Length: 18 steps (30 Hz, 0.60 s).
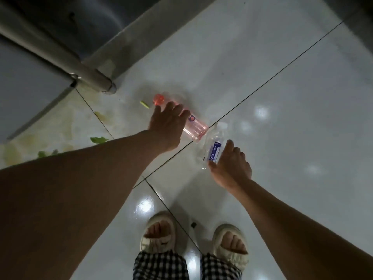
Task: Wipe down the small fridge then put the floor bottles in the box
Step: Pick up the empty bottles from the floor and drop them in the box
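Both hands reach down to two bottles lying on the tiled floor (pixel 282 118).

Our left hand (pixel 167 126), fingers spread, lies over the pink bottle (pixel 194 129) at frame centre, grip not closed; our right hand (pixel 230 162), half open, touches the clear bottle (pixel 214 146) with a blue label just beside it. The small fridge (pixel 60 37) fills the upper left; green scraps (pixel 99 139) lie at left.

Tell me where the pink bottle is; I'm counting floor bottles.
Head view, centre: pink bottle lies on the floor tiles under the left hand, beside the clear bottle.
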Motion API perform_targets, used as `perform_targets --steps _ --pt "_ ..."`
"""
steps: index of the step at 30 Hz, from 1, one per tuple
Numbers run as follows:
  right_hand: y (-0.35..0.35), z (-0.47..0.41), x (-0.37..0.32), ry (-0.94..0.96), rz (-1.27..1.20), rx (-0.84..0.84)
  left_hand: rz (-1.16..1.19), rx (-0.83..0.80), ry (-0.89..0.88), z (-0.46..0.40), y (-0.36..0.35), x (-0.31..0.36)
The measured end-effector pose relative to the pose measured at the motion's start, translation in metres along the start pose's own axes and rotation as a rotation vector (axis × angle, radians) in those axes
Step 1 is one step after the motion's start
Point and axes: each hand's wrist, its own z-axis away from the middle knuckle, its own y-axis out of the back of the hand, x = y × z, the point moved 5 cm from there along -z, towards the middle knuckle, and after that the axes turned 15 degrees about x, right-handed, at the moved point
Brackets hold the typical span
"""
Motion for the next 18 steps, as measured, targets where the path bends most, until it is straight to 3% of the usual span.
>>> perform_targets --steps 9,13,18 --pt "-0.071 -0.045 0.006 -0.119 -0.052 0.148 -0.068 0.078 -0.103 -0.038 -0.072 -0.005" --pt "-0.074 -0.050 0.012 -0.087 -0.075 0.177 -0.055 0.095 -0.173 -0.044 -0.079 -0.002" --pt "-0.054 -0.046 0.018 -0.068 -0.068 0.136 -0.118 -0.001 -0.149 -0.033 -0.066 -0.007"
